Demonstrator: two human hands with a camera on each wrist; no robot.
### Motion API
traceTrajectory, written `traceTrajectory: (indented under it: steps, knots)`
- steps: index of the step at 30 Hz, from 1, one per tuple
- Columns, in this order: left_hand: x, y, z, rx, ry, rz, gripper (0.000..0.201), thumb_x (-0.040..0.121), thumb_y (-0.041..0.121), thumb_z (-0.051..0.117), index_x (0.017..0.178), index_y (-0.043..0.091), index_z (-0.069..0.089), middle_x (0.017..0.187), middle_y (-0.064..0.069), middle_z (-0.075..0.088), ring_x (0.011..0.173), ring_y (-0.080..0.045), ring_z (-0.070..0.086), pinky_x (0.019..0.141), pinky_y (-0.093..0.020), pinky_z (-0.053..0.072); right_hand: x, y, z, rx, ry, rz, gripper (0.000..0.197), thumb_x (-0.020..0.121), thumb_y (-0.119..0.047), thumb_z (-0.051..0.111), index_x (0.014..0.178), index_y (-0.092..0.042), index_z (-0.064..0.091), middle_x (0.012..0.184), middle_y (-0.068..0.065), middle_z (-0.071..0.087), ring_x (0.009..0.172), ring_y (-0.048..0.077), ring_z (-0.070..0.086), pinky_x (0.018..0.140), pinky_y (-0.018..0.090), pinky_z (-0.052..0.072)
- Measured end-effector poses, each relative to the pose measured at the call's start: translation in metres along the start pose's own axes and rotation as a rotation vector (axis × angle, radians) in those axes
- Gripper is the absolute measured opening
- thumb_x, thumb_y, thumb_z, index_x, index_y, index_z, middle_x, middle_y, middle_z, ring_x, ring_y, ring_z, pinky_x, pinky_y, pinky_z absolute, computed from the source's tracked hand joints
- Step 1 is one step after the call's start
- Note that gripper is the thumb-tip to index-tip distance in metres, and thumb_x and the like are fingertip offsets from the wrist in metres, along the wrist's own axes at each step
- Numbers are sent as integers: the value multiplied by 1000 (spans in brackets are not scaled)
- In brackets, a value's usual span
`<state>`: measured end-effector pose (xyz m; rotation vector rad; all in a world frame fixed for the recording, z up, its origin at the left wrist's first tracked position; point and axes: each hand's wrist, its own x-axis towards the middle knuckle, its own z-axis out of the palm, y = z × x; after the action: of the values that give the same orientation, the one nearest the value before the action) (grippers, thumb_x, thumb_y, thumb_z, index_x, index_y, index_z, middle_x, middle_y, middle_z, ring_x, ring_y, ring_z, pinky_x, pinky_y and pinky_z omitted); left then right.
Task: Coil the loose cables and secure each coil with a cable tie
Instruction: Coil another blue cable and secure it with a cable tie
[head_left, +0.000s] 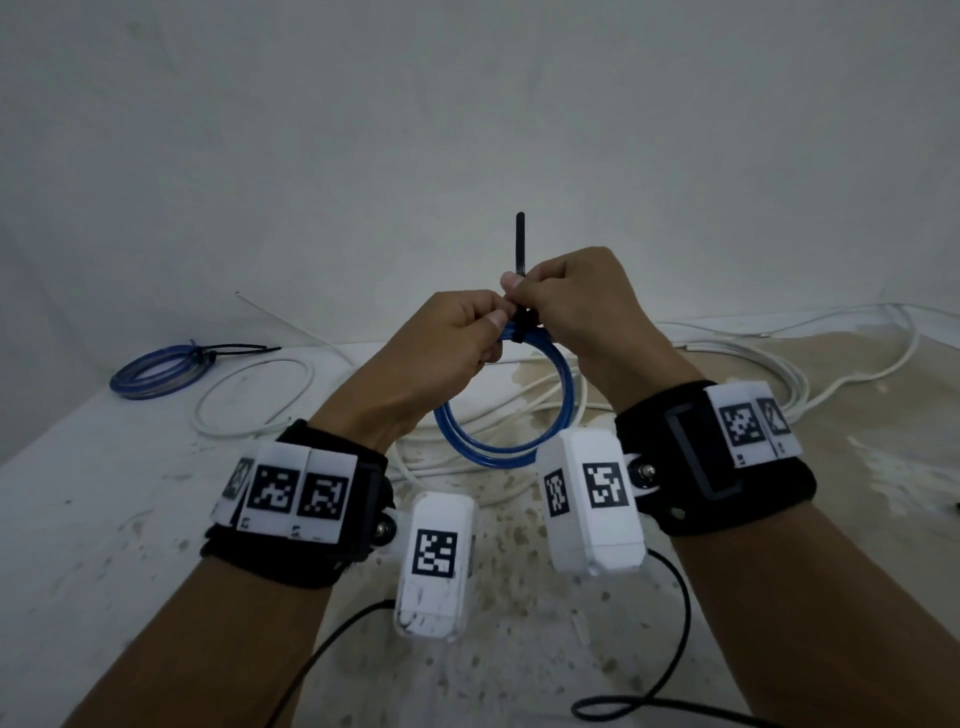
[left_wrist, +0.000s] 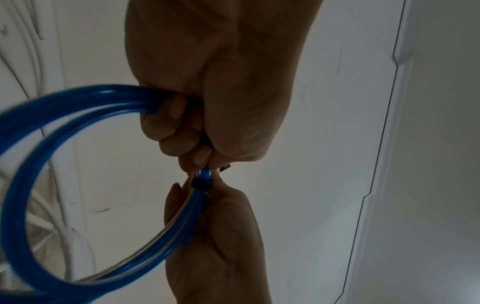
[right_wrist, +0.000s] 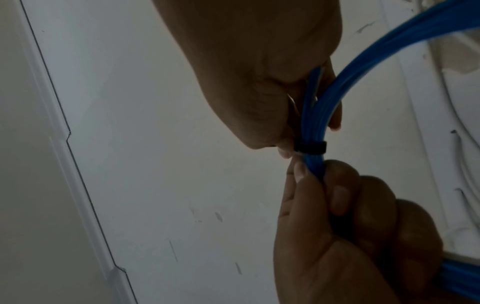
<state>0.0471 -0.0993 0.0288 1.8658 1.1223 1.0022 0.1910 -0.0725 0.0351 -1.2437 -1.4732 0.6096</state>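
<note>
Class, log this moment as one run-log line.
left hand: grips blue coil | right hand: pinches black cable tie | tie: around coil

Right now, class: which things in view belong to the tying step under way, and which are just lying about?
In use:
- held blue cable coil
- black plastic cable tie around it
- left hand, gripping the coil
- right hand, pinching the tie

Lying about:
- tied blue coil
- loose white cables
- white table

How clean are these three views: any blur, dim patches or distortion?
Head view: evenly lit but dim, wide-angle bending at the edges, blue coil sharp. Left wrist view: hands backlit and dark, near loop smeared. Right wrist view: dark hands, black cable tie fairly clear.
</note>
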Motion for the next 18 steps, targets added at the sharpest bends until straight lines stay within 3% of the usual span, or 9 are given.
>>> traceTrajectory:
  steps: [5,10,18]
  knots:
    - [1,-4,1,77,9,-10,30,105,15,37,98,9,65,49,15,46,42,-1,36,44,-13,29,3,6,3,-37,15,10,28,87,-28,73,72,-5,77,66,8,71,63,18,64,75,39,56]
    - [2,-8,3,124,12,-12,30,105,16,37,103,3,65,59,9,48,43,1,40,48,-14,30,3,10,5,-49,19,23,27,86,-28,73,70,-6,77,63,8,70,60,16,62,72,39,56]
    - [3,-8,2,102,0,-34,31,105,17,38,101,1,64,56,11,47,42,1,38,48,-15,30,5,12,4,-83,-11,29,28,88,-29,72,75,-5,77,62,6,68,59,16,60,65,33,52]
